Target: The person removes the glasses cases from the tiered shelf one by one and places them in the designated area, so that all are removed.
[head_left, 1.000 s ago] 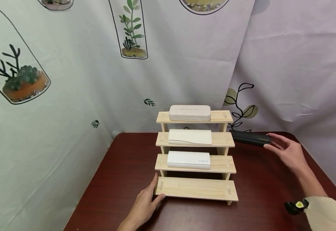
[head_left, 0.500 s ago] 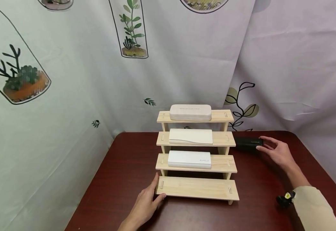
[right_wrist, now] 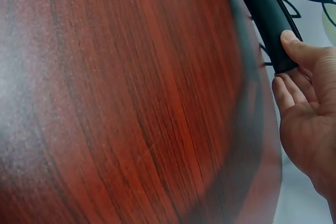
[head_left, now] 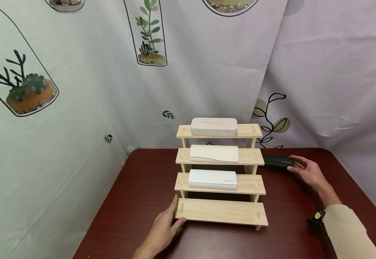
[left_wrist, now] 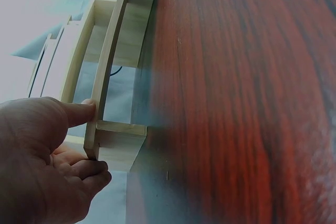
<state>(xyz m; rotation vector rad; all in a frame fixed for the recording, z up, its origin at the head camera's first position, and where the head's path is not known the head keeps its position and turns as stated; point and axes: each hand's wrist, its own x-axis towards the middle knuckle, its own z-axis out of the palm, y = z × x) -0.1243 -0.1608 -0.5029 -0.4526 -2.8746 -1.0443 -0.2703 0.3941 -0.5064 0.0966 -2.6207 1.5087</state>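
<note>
A wooden four-tier display rack (head_left: 220, 210) stands on the table. My left hand (head_left: 163, 227) grips the left end of its lowest tier; in the left wrist view the thumb lies on the board's edge, fingers curled beneath. Off the rack's right side, my right hand (head_left: 309, 173) pinches the end of a black glasses case (head_left: 276, 162). The case's left end is hidden behind the rack. In the right wrist view the thumb presses the black case (right_wrist: 268, 22) from one side, fingers on the other.
A beige glasses case (head_left: 214, 127) sits on the top tier. Below it lie a cream case (head_left: 214, 153) and a white lettered case (head_left: 212, 179), one per tier. The dark red table (head_left: 129, 201) meets a plant-patterned curtain (head_left: 207, 79) at the back.
My right hand has moved left and slightly down with the black case, so more of it is behind the rack. The left hand keeps its grip in place.
</note>
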